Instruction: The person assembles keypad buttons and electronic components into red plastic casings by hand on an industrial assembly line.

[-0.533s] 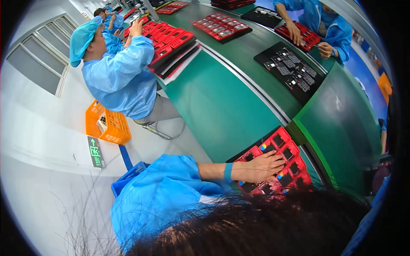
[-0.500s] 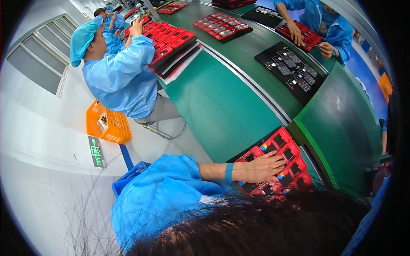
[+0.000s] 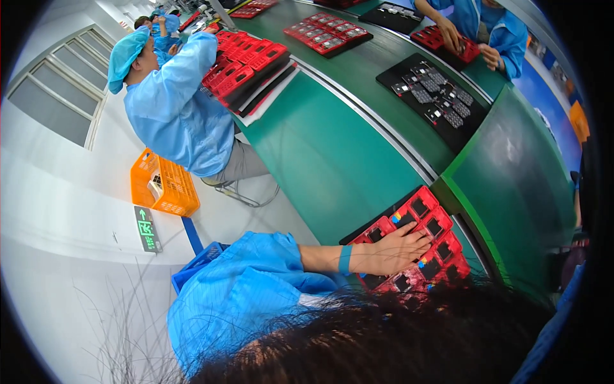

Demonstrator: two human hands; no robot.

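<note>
My left hand [image 3: 395, 251] lies flat with stretched fingers across several red phone-like casings [image 3: 434, 227], which have black rectangular areas and small blue and yellow bits. It seems to rest on them without gripping any. A blue band [image 3: 345, 260] circles the wrist, below a loose blue sleeve [image 3: 246, 275]. The casings sit close together on a dark tray [image 3: 376, 221] at the near end of the green bench. Dark hair covers the lower part of the view and the near casings. My right hand is not in view.
A green conveyor [image 3: 377, 105] runs beyond the bench, carrying a black tray of small keypad boards [image 3: 435, 96] and a red tray of parts [image 3: 327, 34]. A raised green panel [image 3: 511, 173] stands at right. Co-workers sit left and far right. Orange [image 3: 173, 185] and blue crates stand on the floor.
My left hand stays over the casings, with little change. The co-worker at left has shifted their raised arm away over the red trays. The far-right co-worker's hands have moved on their red tray.
</note>
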